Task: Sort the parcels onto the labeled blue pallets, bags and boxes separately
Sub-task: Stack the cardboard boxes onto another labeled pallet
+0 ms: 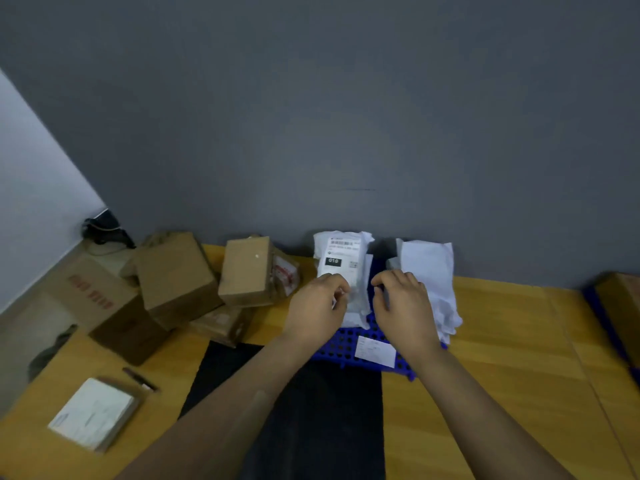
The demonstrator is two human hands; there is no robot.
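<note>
Blue perforated plastic pallet (341, 342) lies on the yellow wooden floor (502, 341) against the grey wall, with a white paper label (375, 351) at its near edge. Two bags rest on it. A white plastic mailer bag (343, 261) with a printed shipping label occupies the left half, long axis running from near edge to far edge. A plain white bag (431, 278) lies along the right edge.

Left hand (320, 301) is at the mailer's near left corner, fingers curled, apparently pinching its edge. Right hand (403, 301) hovers between the two bags, fingers curled; whether it holds anything cannot be told. The left hand is the nearer to the mailer, which extends straight ahead of it.

Brown cardboard boxes (180, 278) are piled on the floor left of the pallet, judged unsorted.
</note>
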